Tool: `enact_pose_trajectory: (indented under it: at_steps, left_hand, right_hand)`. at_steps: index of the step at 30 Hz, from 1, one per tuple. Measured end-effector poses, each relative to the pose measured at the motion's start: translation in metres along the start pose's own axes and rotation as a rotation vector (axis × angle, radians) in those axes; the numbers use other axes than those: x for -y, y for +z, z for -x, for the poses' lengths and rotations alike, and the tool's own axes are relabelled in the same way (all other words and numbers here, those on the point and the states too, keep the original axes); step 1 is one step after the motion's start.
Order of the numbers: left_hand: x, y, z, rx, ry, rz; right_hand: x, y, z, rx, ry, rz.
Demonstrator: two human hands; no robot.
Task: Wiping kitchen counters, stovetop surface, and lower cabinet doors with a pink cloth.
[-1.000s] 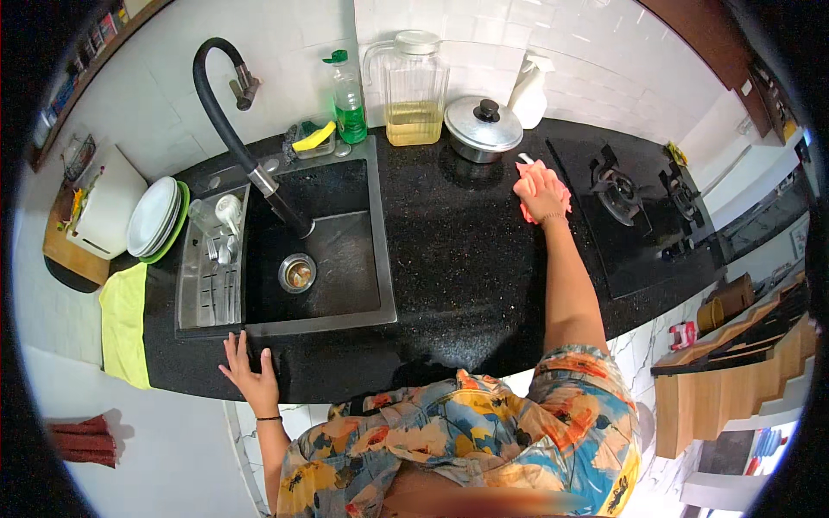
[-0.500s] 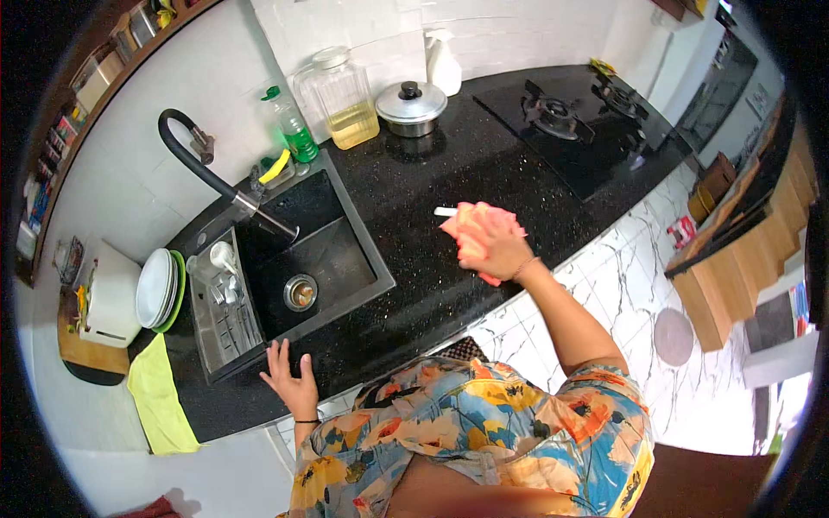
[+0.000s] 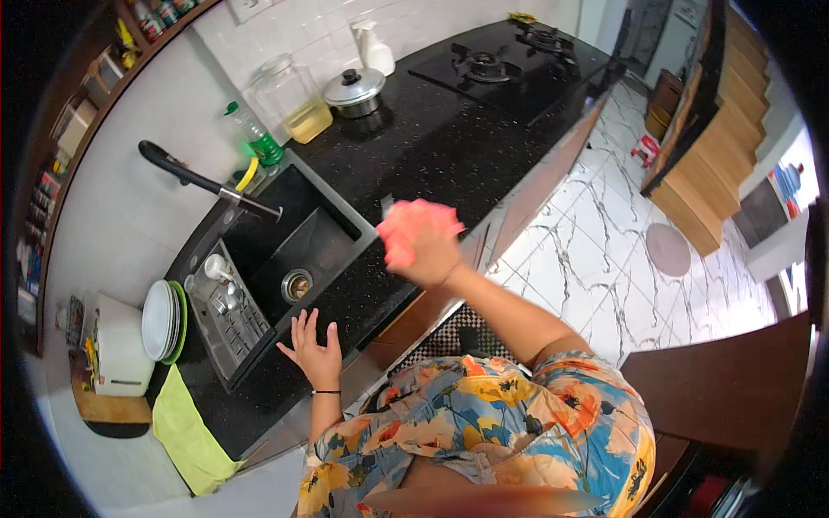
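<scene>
A crumpled pink cloth (image 3: 413, 223) lies under my right hand (image 3: 434, 256), on the black speckled countertop (image 3: 380, 168) just right of the sink. The fingers press and grip it; both are slightly blurred. My left hand (image 3: 316, 352) rests with fingers spread at the counter's front edge, close to the sink's near rim, and holds nothing. Beside them is the black sink (image 3: 332, 194), with a drain basket (image 3: 297, 286) and a side tray (image 3: 226, 332) bearing a white cup and cutlery.
A black faucet (image 3: 203, 181) arches over the sink. Behind stand a green bottle (image 3: 259, 142), a jug of yellowish liquid (image 3: 309, 119), a lidded pot (image 3: 355, 95) and a white spray bottle (image 3: 375, 53). Farther right is a gas hob (image 3: 484, 69). Plates (image 3: 160, 321) and a yellow-green cloth (image 3: 190, 432) sit left.
My right hand has moved the pink cloth left along the counter, nearer the sink. The whole view has shifted, showing more floor. My left hand stays spread at the counter edge.
</scene>
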State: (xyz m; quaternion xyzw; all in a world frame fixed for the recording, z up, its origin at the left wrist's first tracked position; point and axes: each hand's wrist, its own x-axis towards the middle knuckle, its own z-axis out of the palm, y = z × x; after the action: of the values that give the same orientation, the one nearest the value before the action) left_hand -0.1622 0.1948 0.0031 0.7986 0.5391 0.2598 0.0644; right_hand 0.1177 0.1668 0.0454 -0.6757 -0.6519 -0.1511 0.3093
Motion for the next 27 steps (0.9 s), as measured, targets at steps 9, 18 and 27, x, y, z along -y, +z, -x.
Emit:
enact_pose_trajectory:
  at_steps: [9,18,27]
  left_hand:
    - [0.0,0.003,-0.002,0.002,-0.025,-0.005]
    - [0.004,0.011,0.0,-0.082,-0.118,-0.147]
    - [-0.142,0.069,-0.04,-0.082,-0.028,-0.028]
  right_hand:
    - [0.048,0.036,0.058,0.18,-0.194,-0.272]
    - [-0.112,-0.005,0.053,0.109,-0.013,-0.138]
    - [-0.309,-0.049,0.042,0.11,0.263,0.073]
